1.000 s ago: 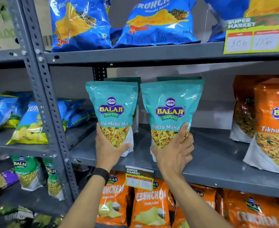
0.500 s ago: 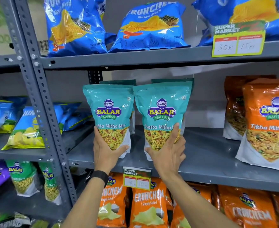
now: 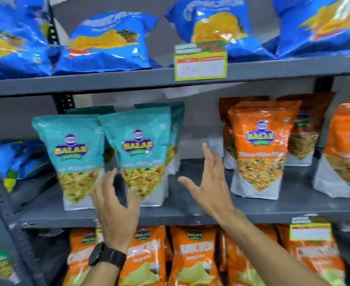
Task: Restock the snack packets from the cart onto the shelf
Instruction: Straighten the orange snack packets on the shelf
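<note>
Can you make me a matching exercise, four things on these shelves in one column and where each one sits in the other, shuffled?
Column one:
1. blue chip bags
2. teal Balaji packets
3. orange Balaji pouch
4. orange chip bags

Column two:
A. bottom shelf, below the hands
B. middle shelf, right of the right hand
C. top shelf
D. middle shelf, beside the left hand

Pairs: 1-C, 2-D, 3-B, 4-A

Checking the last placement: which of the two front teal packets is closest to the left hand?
The right teal packet; the left hand sits open just below its bottom left corner, while the left teal packet stands further left.
</note>
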{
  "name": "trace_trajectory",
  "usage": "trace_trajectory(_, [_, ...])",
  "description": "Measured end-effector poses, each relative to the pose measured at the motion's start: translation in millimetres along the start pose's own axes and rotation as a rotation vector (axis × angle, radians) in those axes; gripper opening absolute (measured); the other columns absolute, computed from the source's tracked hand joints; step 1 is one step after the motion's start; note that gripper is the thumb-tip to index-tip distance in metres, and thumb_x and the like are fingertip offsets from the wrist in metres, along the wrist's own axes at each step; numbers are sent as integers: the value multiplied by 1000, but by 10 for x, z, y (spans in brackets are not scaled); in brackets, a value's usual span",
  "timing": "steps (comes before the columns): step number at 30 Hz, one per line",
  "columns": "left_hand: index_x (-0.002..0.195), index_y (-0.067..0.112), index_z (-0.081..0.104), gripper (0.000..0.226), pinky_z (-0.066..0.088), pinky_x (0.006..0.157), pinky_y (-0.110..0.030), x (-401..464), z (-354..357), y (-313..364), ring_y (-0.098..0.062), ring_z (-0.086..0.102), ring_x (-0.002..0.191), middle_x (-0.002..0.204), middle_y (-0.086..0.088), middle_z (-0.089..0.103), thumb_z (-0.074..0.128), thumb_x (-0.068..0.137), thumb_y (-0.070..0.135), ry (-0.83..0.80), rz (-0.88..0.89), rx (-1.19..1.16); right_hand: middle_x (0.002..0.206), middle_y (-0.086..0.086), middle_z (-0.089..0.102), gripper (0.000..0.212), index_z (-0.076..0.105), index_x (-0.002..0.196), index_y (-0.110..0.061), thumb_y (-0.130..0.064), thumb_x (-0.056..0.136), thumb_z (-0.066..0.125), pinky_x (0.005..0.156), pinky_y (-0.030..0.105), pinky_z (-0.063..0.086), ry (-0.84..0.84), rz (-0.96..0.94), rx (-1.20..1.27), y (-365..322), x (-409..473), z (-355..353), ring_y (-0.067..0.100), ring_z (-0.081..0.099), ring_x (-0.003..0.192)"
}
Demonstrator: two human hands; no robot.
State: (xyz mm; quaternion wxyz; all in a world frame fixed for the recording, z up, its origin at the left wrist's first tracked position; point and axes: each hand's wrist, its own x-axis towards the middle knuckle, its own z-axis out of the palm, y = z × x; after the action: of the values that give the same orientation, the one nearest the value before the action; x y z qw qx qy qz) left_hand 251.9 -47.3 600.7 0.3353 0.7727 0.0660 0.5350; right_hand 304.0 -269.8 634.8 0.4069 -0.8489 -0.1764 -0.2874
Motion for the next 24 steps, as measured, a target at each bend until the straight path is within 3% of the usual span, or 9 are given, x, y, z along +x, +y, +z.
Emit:
trace_trajectory(3, [138, 9, 61, 53, 39, 115, -40, -243, 442, 505, -31, 54, 129, 135, -11, 62, 71, 86, 14, -107, 125, -53, 167, 2, 18, 98, 4, 164, -35, -50, 92, 68, 122, 32, 22, 59, -19, -128, 391, 9, -534, 18, 16, 155])
trace_trajectory(6, [135, 20, 65, 46, 49, 111, -46, -486, 932, 1037, -20, 62, 123, 128, 7, 65, 72, 90, 18, -298, 116, -158, 161, 5, 34, 87, 21, 161, -31, -40, 89, 71, 120, 36, 32, 143, -3, -204, 858, -41, -1034, 22, 28, 148])
trace_trajectory(8, [141, 25, 62, 52, 52, 108, -47, -633, 1262, 1400, -17, 63, 123, 129, 9, 65, 74, 90, 23, -409, 67, -212, 153, 6, 42, 79, 31, 157, -25, -34, 89, 71, 114, 39, 41, 206, -5, -218, 1175, -84, -1367, 25, 39, 142])
trace_trajectory(10, [154, 27, 48, 73, 49, 112, -40, -766, 1564, 1770, -12, 57, 130, 139, 12, 58, 78, 88, 34, -492, 2, -258, 148, 9, 45, 77, 36, 156, -19, -29, 89, 73, 114, 39, 40, 290, -6, -220, 1502, -122, -1692, 27, 42, 139])
trace_trajectory(12, [165, 29, 22, 113, 41, 116, -36, -864, 1819, 2094, -10, 45, 140, 150, 13, 45, 87, 76, 49, -561, -77, -281, 155, 15, 40, 90, 29, 160, -16, -32, 86, 78, 119, 48, 36, 415, 52, -277, 1811, -131, -2005, 32, 34, 145])
trace_trajectory(15, [164, 38, -12, 158, 32, 127, -57, -949, 2126, 2406, -24, 30, 158, 169, 5, 25, 92, 50, 68, -562, -217, -284, 159, 23, 29, 124, 15, 163, -14, -55, 69, 86, 119, 55, 31, 563, 234, -325, 2212, -84, -2413, 41, 29, 146])
trace_trajectory(18, [164, 38, -12, 165, 36, 123, -62, -996, 2310, 2531, -29, 37, 154, 167, -1, 31, 97, 41, 64, -488, -277, -237, 158, 25, 30, 146, 8, 163, -17, -67, 53, 90, 113, 58, 36, 480, 346, -279, 2501, -21, -2697, 44, 34, 142])
trace_trajectory(22, [167, 31, -3, 156, 46, 114, -51, -1121, 2352, 2626, -31, 46, 145, 156, -8, 42, 101, 51, 49, -409, -283, -201, 162, 17, 28, 154, -1, 164, -25, -39, 50, 101, 115, 56, 36, 317, 380, -107, 2790, -33, -2818, 40, 32, 146])
trace_trajectory(24, [167, 31, -2, 151, 48, 112, -55, -1213, 2352, 2660, -32, 49, 142, 153, -9, 42, 99, 56, 49, -365, -270, -169, 165, 17, 26, 158, -6, 163, -28, -41, 48, 101, 116, 56, 35, 298, 416, -83, 2886, -58, -2837, 41, 30, 149])
